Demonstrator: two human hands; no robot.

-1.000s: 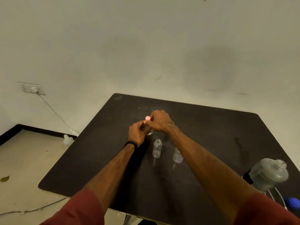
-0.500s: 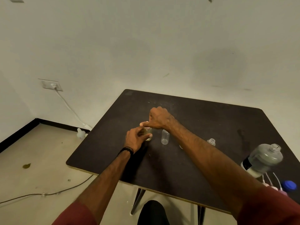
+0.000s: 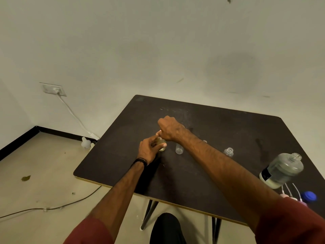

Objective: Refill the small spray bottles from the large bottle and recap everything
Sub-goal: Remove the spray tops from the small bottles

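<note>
At the far left a wall outlet (image 3: 54, 89) carries a white cable (image 3: 75, 117) down to the floor, where a small white bottle (image 3: 85, 142) stands by the corner of the dark table (image 3: 211, 182). On the table, the left hand (image 3: 149, 148) wraps its fingers around a small spray bottle (image 3: 162, 144) holding yellowish liquid, keeping it upright on the tabletop. Directly above it, the right hand (image 3: 169, 128) is curled over the bottle's top, fingers pinching there; what they pinch is hidden by the knuckles. Just to the right stands an uncapped clear bottle (image 3: 179, 148), its neck hidden behind the right forearm. Farther right, another small open bottle (image 3: 229, 152) stands alone. Near the right edge the large bottle (image 3: 283, 169) stands uncapped, partly filled with clear liquid. In front of it lie loose sprayer tops (image 3: 290, 194) with thin white tubes, and beside them a blue cap (image 3: 309, 196).
</note>
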